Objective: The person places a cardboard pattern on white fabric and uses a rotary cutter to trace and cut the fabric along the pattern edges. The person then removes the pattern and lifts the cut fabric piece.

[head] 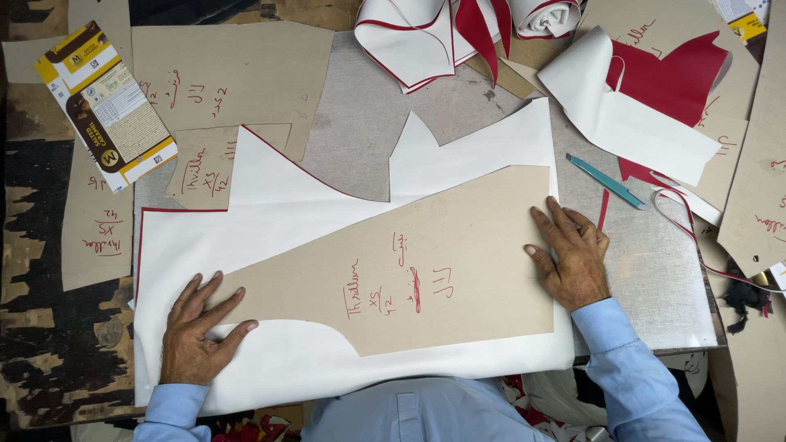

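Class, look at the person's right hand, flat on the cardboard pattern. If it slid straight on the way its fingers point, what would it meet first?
The right hand points up and slightly left. It would probably leave the cardboard pattern and cross onto the white sheet first.

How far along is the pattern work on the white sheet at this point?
Done: the cardboard pattern lies flat on the white sheet, whose upper edge is already cut away. In hand: the left hand presses its left end, the right hand its right end. Left: no traced outline shows around the pattern, and the teal pen lies untouched beside the right hand.
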